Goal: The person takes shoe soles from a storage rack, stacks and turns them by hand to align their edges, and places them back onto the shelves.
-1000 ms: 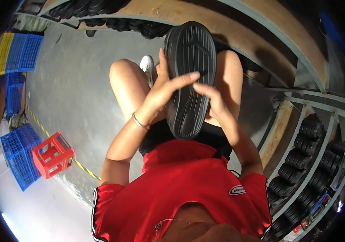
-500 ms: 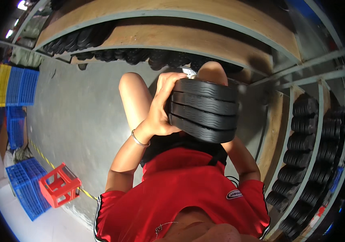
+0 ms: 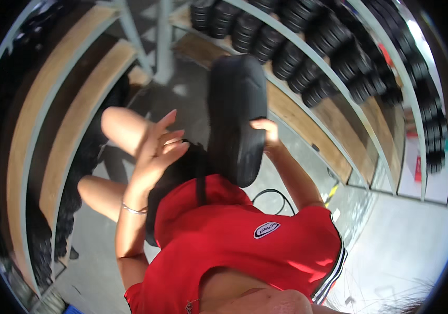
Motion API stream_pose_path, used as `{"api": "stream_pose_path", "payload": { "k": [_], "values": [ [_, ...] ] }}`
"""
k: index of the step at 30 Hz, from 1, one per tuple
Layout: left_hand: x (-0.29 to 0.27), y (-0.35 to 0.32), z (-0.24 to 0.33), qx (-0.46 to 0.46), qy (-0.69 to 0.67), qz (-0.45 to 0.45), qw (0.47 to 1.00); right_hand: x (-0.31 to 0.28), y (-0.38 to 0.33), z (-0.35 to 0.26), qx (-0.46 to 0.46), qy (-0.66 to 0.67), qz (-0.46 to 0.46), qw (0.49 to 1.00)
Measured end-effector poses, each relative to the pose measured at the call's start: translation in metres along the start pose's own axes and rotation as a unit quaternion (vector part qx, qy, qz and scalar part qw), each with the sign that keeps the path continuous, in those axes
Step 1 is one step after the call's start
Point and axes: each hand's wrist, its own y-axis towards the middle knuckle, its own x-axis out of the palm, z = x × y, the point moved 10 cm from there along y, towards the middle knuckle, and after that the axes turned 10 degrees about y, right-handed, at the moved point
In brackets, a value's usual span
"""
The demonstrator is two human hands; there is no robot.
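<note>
A black shoe sole (image 3: pixel 237 104) stands out lengthwise in front of me, with its broad face toward me. It appears to top a stack, whose other layers cannot be made out from here. My right hand (image 3: pixel 269 136) grips its right edge, the thumb over the rim and the other fingers hidden behind. To the left of the sole, apart from it, my left hand (image 3: pixel 157 149) is empty, its fingers loosely bent and spread above my lap.
Rows of stacked black soles (image 3: pixel 334 52) fill a metal-framed rack at the upper right, beyond the held sole. Curving along my left is another rack with wooden shelves (image 3: pixel 59 152) and dark items beneath. A black cable (image 3: pixel 276 191) loops beside my right forearm.
My left hand has let go of the stack of soles and moved left. The stack has turned from its layered side to its broad face. My view has swung right toward the rack.
</note>
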Motion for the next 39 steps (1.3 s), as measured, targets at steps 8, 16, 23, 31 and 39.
{"api": "stream_pose_path", "payload": {
  "k": [8,16,23,31,39],
  "values": [
    [-0.034,0.01,-0.073,-0.204,0.016,-0.004,0.979,-0.27,-0.213,-0.155,-0.352,0.112,0.351,0.86],
    [-0.141,-0.026,-0.105,-0.228,-0.09,0.162,0.956,-0.4,-0.196,-0.294,-0.23,0.142,0.419,0.867],
    [-0.183,-0.094,-0.141,-0.243,-0.166,0.318,0.901,-0.504,-0.176,-0.313,-0.297,0.101,0.615,0.723],
    [-0.148,-0.096,-0.135,-0.184,-0.222,0.304,0.908,-0.574,-0.238,-0.347,-0.397,0.006,0.754,0.524],
    [-0.133,-0.107,-0.127,-0.121,-0.101,0.312,0.937,-0.379,-0.192,-0.256,-0.562,-0.202,0.774,0.209]
  ]
}}
